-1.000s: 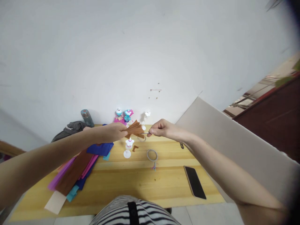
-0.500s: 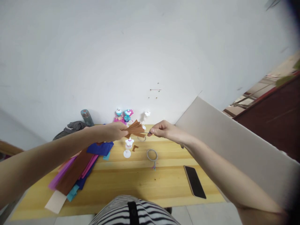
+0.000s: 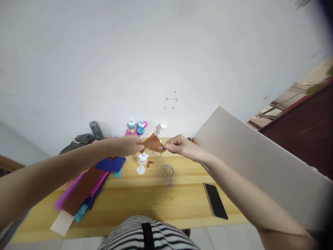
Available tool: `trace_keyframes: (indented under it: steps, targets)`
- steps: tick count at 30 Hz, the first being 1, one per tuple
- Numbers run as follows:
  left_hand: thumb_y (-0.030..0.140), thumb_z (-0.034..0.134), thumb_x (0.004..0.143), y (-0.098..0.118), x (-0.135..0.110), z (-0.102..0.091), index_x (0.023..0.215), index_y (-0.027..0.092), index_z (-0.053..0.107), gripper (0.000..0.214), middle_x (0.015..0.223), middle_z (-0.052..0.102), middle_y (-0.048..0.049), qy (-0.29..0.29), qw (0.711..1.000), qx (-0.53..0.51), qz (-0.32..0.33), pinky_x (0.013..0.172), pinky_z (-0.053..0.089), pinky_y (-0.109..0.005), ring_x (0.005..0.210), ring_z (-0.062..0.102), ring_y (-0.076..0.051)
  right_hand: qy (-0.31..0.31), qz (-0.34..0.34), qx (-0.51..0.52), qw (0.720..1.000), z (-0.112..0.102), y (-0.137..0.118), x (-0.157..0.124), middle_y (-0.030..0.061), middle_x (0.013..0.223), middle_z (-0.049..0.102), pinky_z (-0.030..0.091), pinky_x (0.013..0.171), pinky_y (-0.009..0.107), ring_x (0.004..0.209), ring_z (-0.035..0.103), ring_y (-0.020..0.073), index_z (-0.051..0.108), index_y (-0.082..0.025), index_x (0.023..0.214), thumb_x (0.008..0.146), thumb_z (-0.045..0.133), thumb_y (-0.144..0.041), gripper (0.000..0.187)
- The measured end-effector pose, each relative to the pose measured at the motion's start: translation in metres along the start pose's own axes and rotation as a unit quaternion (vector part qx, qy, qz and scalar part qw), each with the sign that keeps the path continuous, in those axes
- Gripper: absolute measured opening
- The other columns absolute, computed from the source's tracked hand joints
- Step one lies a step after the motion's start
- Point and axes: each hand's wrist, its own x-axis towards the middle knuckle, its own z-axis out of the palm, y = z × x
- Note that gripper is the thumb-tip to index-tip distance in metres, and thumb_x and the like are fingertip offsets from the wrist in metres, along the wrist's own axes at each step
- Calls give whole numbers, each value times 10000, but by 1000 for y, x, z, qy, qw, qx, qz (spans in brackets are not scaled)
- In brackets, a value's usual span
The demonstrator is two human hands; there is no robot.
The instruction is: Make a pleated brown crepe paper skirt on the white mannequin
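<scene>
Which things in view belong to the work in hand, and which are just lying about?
Apparently in the work:
fringed brown piece, in the left hand
thin tool, in the right hand
coloured sheets, probably material

Apparently just lying about:
phone
flask
striped cloth

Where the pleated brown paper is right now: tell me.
In the head view, the pleated brown paper sits just below and left of centre, in the grip of the left hand, with the right hand at its other end.
</scene>
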Motion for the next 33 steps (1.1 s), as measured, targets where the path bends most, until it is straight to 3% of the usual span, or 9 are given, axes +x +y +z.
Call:
trace_keyframes:
  steps: [4,9,26,33]
  targets:
    - [304,415,794,9,-3,-1,702,195,422,143,552,364,37,-8,998,-13,-53,457,284,-257,465,360,-110,6,-15,4,1000,1,4,1,-74,531,160,78,491,280,500,120,77,527,-160,557,819,527,-600,512]
    - [315,416,798,12,-4,-1,709,200,410,145,553,358,42,-12,998,-7,-67,450,282,-245,465,360,-105,5,-20,7,1000,1,6,2,-77,535,150,83,484,278,492,120,77,645,-135,678,815,544,-590,486]
    - [308,422,795,9,-1,2,767,193,477,130,538,338,43,-7,999,-17,-48,439,257,-243,463,345,-104,14,2,-12,1000,-1,2,-2,-76,518,186,107,484,272,491,159,76,701,-96,738,797,552,-600,529]
    - [258,407,796,9,0,1,874,192,554,179,537,335,36,-7,1000,-26,12,477,260,-268,473,337,-116,14,-21,-11,1000,0,8,0,-76,525,175,99,488,272,493,149,79,703,-103,773,798,535,-622,546]
